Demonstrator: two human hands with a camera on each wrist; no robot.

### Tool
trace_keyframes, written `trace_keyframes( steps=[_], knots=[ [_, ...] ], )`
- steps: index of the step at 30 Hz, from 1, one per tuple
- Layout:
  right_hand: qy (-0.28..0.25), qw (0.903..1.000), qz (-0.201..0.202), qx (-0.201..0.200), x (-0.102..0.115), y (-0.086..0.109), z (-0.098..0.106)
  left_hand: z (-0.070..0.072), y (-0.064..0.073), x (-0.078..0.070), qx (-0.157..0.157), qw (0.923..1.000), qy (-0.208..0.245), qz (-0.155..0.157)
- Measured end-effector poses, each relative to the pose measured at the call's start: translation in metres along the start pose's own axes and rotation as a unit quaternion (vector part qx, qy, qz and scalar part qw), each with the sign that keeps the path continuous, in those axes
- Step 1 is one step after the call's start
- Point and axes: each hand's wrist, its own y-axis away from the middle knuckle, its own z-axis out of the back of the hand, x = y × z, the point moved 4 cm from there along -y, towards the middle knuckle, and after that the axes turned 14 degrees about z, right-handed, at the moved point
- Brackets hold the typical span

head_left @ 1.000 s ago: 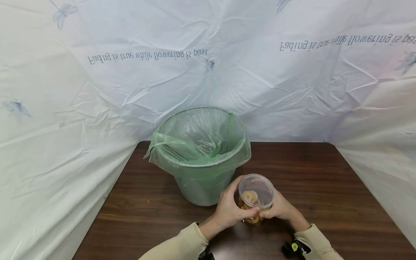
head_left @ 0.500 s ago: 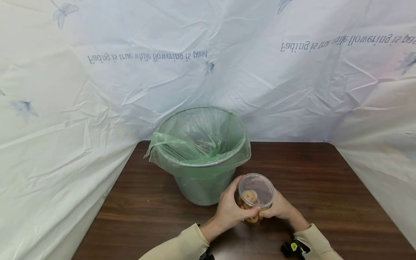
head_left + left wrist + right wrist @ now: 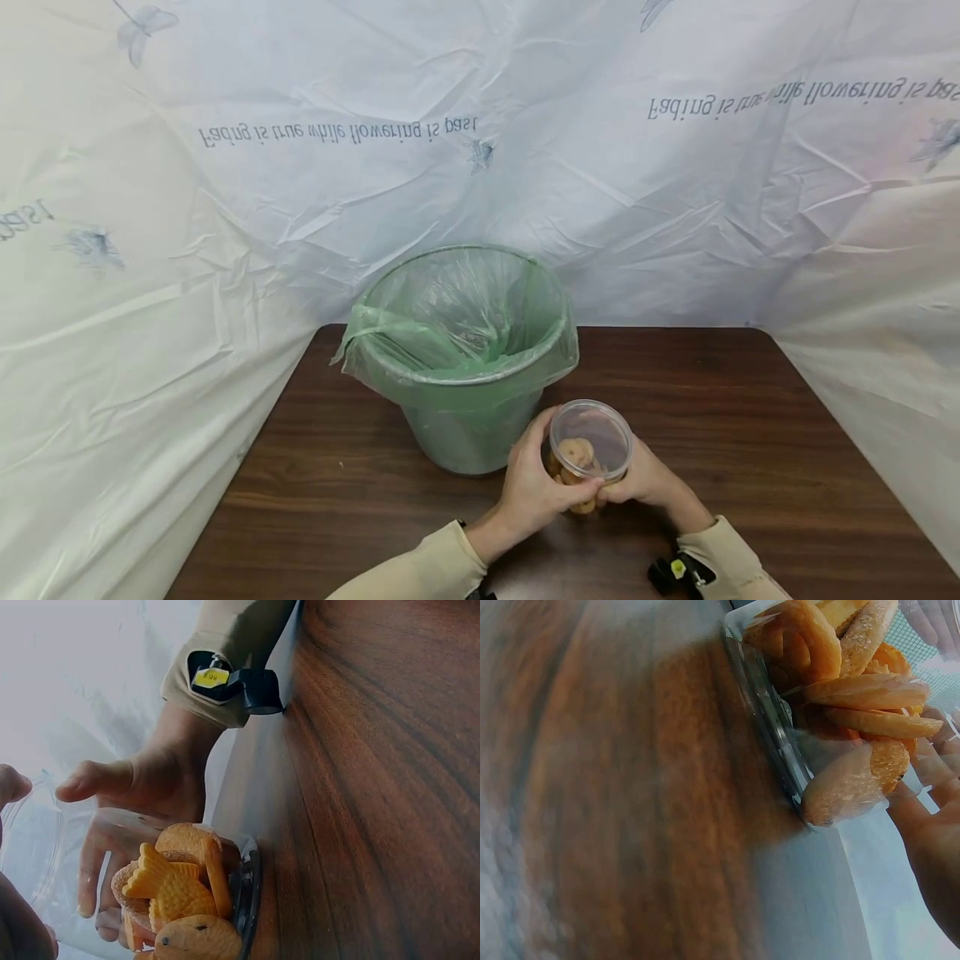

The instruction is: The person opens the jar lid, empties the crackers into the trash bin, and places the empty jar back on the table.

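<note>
A clear plastic jar (image 3: 600, 442) with a round transparent top stands upright at the table's front, right of the bin. Cookies (image 3: 576, 452) lie in its lower part; one fish-shaped cookie (image 3: 176, 892) shows in the left wrist view, among several round ones. My left hand (image 3: 531, 483) grips the jar from the left, thumb across its near side. From the other side my right hand (image 3: 645, 477) holds it, the two thumbs almost meeting in front. In the right wrist view the jar's base (image 3: 776, 735) is at or just above the tabletop; contact is unclear.
A mesh bin (image 3: 468, 433) with a green plastic liner (image 3: 450, 392) draped over its rim stands behind the left hand. The dark wooden table (image 3: 720, 392) is enclosed by a white printed sheet (image 3: 570, 208) at the back and sides.
Both hands and the jar stay nearly still. The printed sheet at the far left shifts to the right, bringing more lettering into view.
</note>
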Motion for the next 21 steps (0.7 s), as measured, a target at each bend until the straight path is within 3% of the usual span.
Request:
trace_keyframes(
  steps=[8,15,21],
  knots=[
    [0.014,0.9999,-0.006,-0.006,-0.001,0.0023,0.0009,-0.002,0.0008,0.0022,-0.01,0.9999,-0.014,0.003],
    [0.02,0.9995,-0.024,-0.007,-0.0006,0.0018,0.0012,-0.006,0.0,0.0011,-0.001,0.9995,0.019,0.023],
    [0.008,0.9998,-0.02,-0.004,-0.0003,0.0023,0.0005,-0.0056,0.0012,-0.0001,0.002,0.9995,0.013,0.03]
  ],
)
